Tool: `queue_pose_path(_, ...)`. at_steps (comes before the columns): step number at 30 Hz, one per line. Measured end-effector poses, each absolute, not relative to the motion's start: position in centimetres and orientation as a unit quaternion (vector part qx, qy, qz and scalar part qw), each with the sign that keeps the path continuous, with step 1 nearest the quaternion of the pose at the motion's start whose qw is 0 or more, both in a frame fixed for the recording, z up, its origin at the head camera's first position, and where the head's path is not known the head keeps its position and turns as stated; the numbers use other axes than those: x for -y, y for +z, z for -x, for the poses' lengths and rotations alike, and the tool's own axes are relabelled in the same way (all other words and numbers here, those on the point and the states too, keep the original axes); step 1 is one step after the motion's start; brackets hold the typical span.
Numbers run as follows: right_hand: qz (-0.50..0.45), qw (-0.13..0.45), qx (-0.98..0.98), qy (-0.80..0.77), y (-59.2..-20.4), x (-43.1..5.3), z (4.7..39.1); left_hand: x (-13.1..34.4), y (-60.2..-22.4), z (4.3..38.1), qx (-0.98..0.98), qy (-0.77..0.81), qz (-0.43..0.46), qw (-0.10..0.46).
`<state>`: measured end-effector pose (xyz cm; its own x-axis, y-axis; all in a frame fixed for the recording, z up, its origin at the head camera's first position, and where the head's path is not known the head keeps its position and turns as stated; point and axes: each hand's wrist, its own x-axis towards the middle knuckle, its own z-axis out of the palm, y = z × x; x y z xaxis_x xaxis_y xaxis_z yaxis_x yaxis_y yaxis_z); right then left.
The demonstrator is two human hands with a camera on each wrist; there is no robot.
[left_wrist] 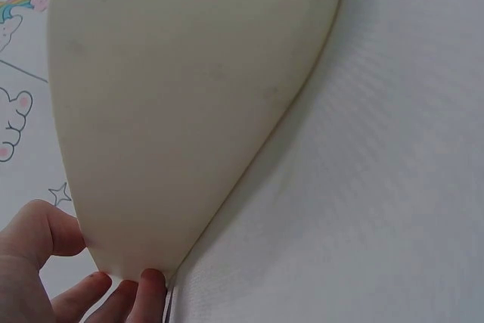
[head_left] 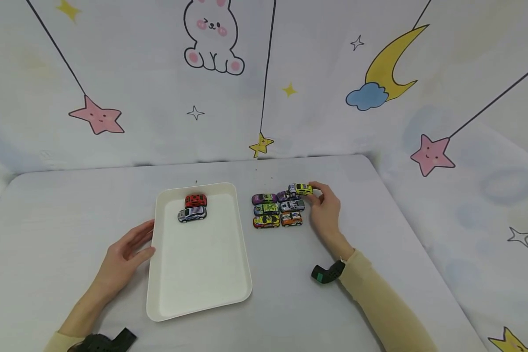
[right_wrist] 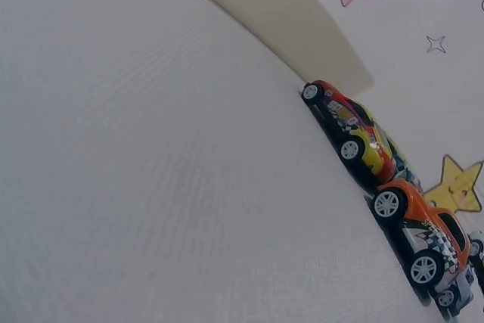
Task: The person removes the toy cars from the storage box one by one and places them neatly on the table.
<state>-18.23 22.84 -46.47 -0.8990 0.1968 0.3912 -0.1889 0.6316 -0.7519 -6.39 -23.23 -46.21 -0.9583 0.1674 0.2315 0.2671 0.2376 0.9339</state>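
Note:
My right hand (head_left: pixel 327 210) pinches a yellow toy car (head_left: pixel 300 188) by its right end, at the back of a cluster of toy cars. The held car overlaps a dark purple car (head_left: pixel 286 196) in the head view; the right wrist view shows neither the hand nor the held car. My left hand (head_left: pixel 125 256) rests against the left side of a white tray (head_left: pixel 202 264), fingertips and thumb at its rim. A red car (head_left: pixel 195 200) and a silver car (head_left: pixel 192 214) lie in the tray's upper part.
Right of the tray stand a purple car (head_left: pixel 264 198), a green car (head_left: pixel 266 209), a yellow-and-red car (head_left: pixel 266 221), a silver-grey car (head_left: pixel 292 206) and an orange car (right_wrist: pixel 420 232). A cartoon-printed backdrop (head_left: pixel 317 122) rises behind the white table (head_left: pixel 286 293).

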Motion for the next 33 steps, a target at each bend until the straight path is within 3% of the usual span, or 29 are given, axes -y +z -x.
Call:
queue_pose_path(11,0.030,0.206,0.889,0.408,-46.2,-25.3,19.0,23.0,-46.3,6.4,0.786,-0.601,0.139,0.037)
queue_pose_path(19,0.028,0.142,0.915,0.377,-46.4,-25.7,19.3,23.3,-46.3,6.4,0.791,-0.594,0.136,0.047)
queue_pose_path(33,0.014,0.161,0.920,0.358,-46.4,-25.4,19.5,23.3,-46.3,6.3,0.796,-0.593,0.117,0.031)
